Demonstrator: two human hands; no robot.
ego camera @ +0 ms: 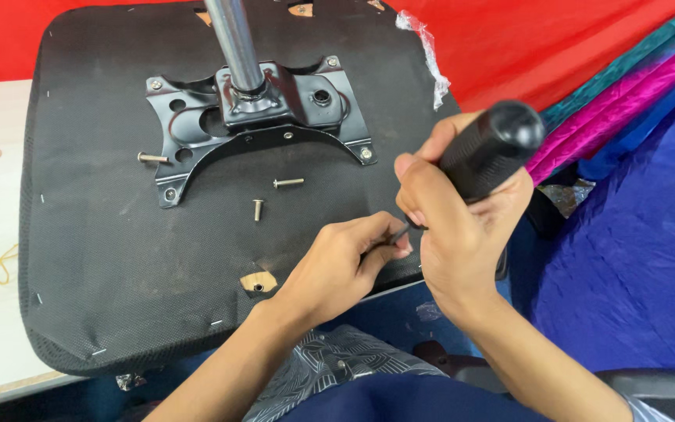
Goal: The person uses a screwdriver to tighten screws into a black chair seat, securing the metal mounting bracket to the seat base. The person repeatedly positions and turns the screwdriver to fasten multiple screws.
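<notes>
Closest to us, the left hand [345, 262] is pinched narrow around the thin metal shaft of a screwdriver [474, 160], fingertips steadying the tip right at the near edge of the upturned seat base [111, 258]. Just beside it, the right hand [462, 227] is wrapped tight round the fat black handle, wrist cocked, handle tilted up and away to the right. Doing this well, I'd say, means keeping that shaft square to the screw and pressing in before turning, so the tip doesn't skid across the fabric. A bare wooden hole [258, 283] shows through the black cover by the left wrist. Further out, two loose bolts [288, 183] lie on the fabric, a third [152, 158] near the black mounting plate [263, 117], and beyond that the chrome gas-lift column [234, 39] rises out of frame.
</notes>
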